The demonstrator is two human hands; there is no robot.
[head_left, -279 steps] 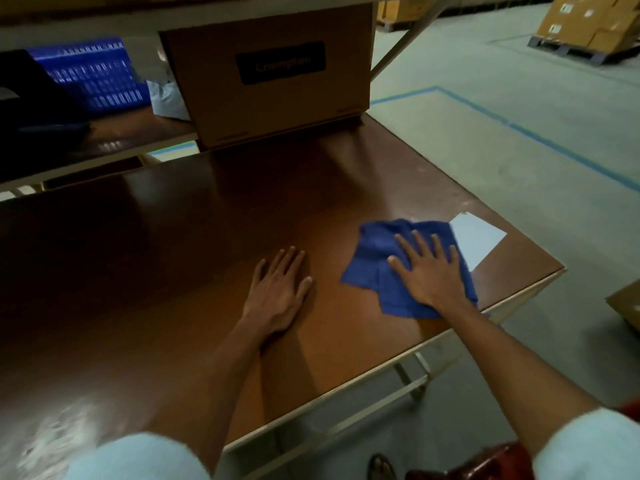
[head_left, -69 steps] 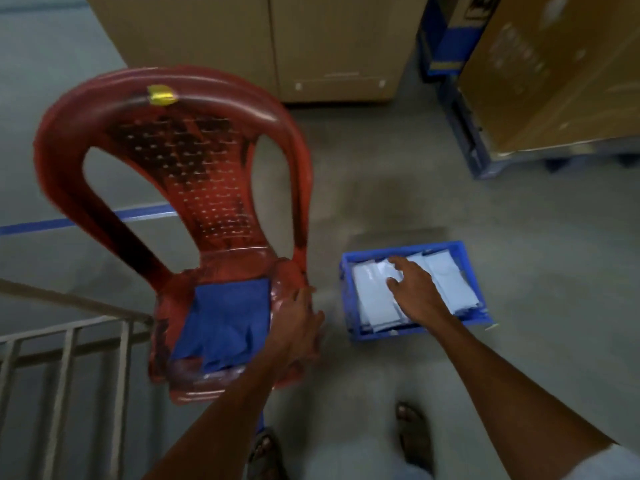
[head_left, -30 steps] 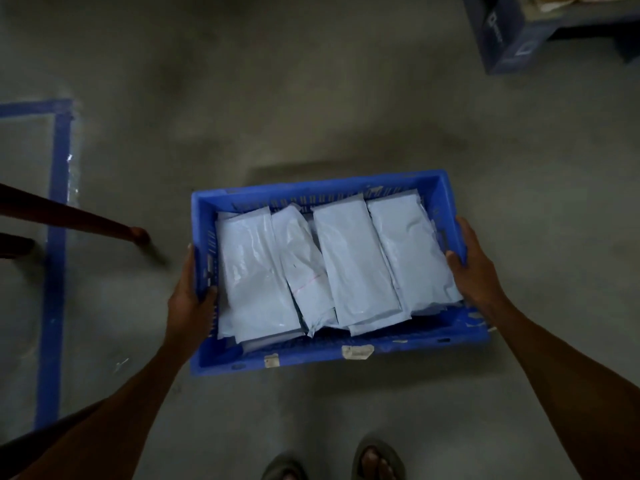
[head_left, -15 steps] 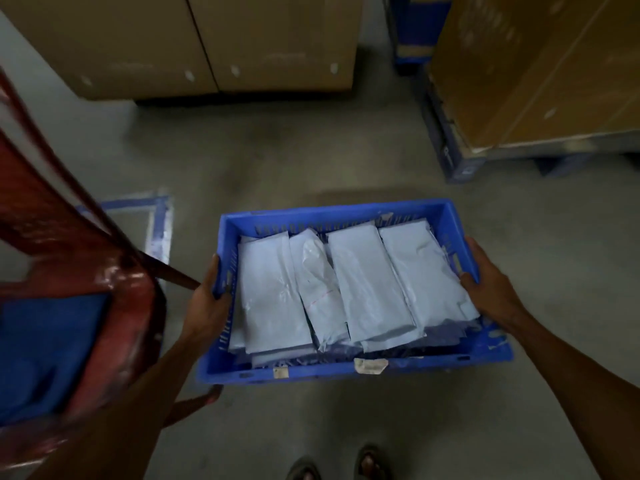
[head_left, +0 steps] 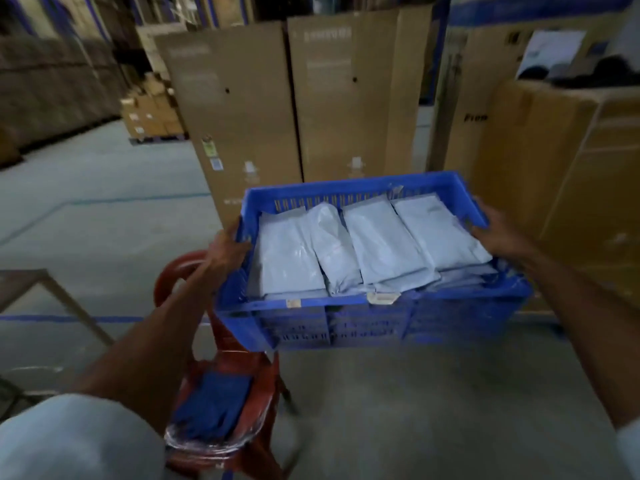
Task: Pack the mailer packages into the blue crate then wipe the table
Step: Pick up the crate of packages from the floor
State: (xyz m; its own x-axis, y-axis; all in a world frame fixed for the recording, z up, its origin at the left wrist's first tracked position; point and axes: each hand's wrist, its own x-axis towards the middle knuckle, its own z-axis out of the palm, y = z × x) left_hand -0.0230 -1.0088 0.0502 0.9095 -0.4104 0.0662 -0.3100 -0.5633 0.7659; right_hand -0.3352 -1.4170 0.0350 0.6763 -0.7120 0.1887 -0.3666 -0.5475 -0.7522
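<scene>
Lower mailer packages hidden under top row; crate label too blurred to read; red chair partly behind crate.

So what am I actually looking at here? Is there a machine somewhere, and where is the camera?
There is no machine. A person wears one wide-angle camera on the head, so you see their own arms from above. The left hand and the right hand grip opposite ends of a blue crate, held up off the concrete floor. The crate is filled with pale mailer packages lying side by side. Below it, on the left, stands a red plastic chair with a blue cloth on its seat. A corner of a table shows at the far left. Tall cardboard boxes stand behind.
</scene>
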